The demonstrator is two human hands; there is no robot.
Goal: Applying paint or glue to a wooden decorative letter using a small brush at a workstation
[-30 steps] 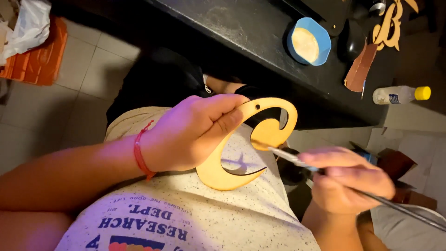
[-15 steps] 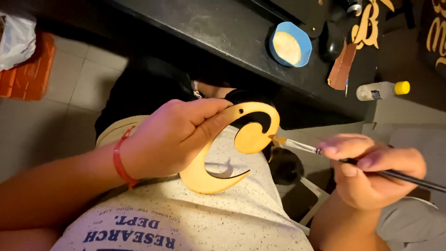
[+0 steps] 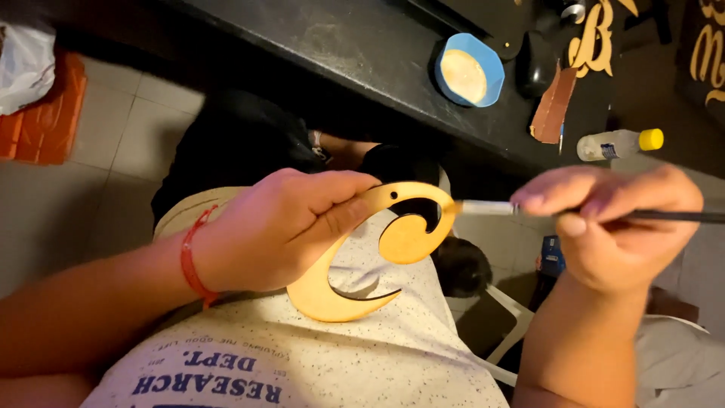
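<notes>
My left hand (image 3: 279,230) grips a flat yellow wooden cutout (image 3: 393,242), a curled crescent shape with a small hole near its top. It is held above my lap. My right hand (image 3: 612,227) pinches a thin paintbrush (image 3: 498,208) with a metal ferrule and black handle. The brush tip touches the cutout's outer right edge. A red cord bracelet (image 3: 190,264) circles my left wrist.
A black table (image 3: 332,45) runs along the top. On it sit a blue bowl (image 3: 491,64) of pale paint, a small white bottle with a yellow cap (image 3: 619,143), a brown scrap (image 3: 555,106) and gold letter cutouts (image 3: 593,38). An orange crate (image 3: 45,125) stands on the tiled floor at left.
My right hand has risen and the brush tip moved from the cutout's inner curl up to its outer right edge. The left hand keeps its hold on the cutout.
</notes>
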